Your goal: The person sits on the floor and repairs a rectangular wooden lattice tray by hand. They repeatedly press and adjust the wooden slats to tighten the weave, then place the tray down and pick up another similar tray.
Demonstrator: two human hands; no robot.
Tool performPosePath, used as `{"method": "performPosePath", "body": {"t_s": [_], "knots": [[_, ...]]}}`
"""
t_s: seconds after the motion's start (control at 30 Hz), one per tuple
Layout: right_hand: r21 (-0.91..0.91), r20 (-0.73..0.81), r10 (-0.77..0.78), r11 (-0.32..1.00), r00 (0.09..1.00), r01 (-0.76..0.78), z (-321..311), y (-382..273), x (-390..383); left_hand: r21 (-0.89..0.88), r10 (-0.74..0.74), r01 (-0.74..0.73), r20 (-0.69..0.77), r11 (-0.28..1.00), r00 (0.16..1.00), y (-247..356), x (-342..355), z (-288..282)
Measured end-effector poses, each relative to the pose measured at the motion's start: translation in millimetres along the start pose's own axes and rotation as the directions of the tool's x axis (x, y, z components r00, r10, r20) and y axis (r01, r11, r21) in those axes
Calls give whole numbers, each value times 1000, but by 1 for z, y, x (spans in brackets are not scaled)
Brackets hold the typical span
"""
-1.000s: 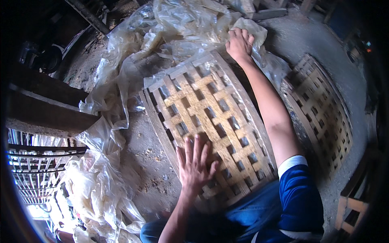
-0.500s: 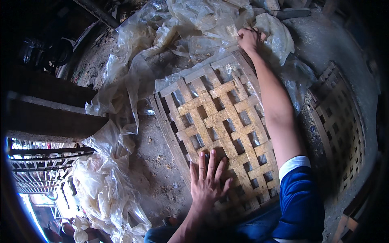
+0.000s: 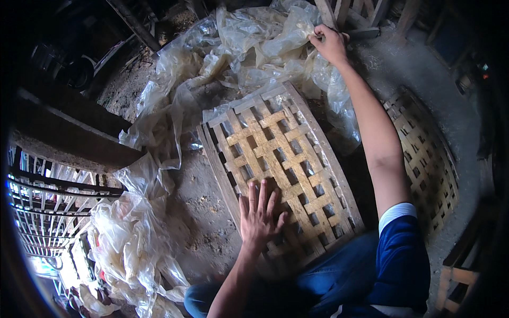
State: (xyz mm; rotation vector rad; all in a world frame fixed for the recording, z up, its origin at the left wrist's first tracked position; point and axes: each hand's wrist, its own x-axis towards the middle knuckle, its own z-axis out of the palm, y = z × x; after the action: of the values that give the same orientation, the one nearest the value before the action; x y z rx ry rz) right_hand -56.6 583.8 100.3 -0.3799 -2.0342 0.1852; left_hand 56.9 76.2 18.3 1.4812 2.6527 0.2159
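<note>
A woven bamboo panel in a wooden frame [image 3: 281, 153] lies tilted in front of me. My left hand [image 3: 258, 218] rests flat on its lower left part, fingers spread. My right arm reaches past the panel's right side. At its end, my right hand [image 3: 330, 44] pinches the edge of a crumpled clear plastic sheet [image 3: 238, 40] heaped beyond the panel. Part of the sheet hangs below that hand, and some of it shows through the gaps in the weave.
Another woven panel [image 3: 421, 159] lies at the right. More bunched plastic [image 3: 132, 244] sits at the lower left, beside dark wooden beams [image 3: 69, 132] and a slatted rack [image 3: 47, 206]. Wooden pieces [image 3: 366, 13] stand at the far end. The floor [image 3: 196, 212] is dusty with crumbs.
My right hand has moved slightly up and away, drawing the plastic's edge off the panel's upper right corner. The left hand stays flat on the panel.
</note>
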Motion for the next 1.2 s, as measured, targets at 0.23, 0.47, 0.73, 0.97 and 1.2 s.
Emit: {"method": "performPosePath", "body": {"t_s": [0.23, 0.47, 0.73, 0.97, 1.2], "knots": [[-53, 2, -181, 982, 984, 181, -85, -74, 13, 3, 26, -26, -114, 1000, 993, -3, -8, 8], [-186, 65, -274, 941, 959, 282, -169, -167, -58, -36, 59, -67, -175, 997, 983, -9, -6, 16], [-109, 286, -267, 945, 920, 308, -167, -321, -232, -742, -281, -83, -352, 665, 893, -23, -4, -16], [69, 529, -200, 979, 825, 193, -163, -370, -298, -979, -351, 124, 174, -161, 920, -56, -8, -25], [308, 573, -245, 949, 782, 72, -153, -334, -305, -976, -410, 86, 162, -198, 897, -62, -8, -31]]}}
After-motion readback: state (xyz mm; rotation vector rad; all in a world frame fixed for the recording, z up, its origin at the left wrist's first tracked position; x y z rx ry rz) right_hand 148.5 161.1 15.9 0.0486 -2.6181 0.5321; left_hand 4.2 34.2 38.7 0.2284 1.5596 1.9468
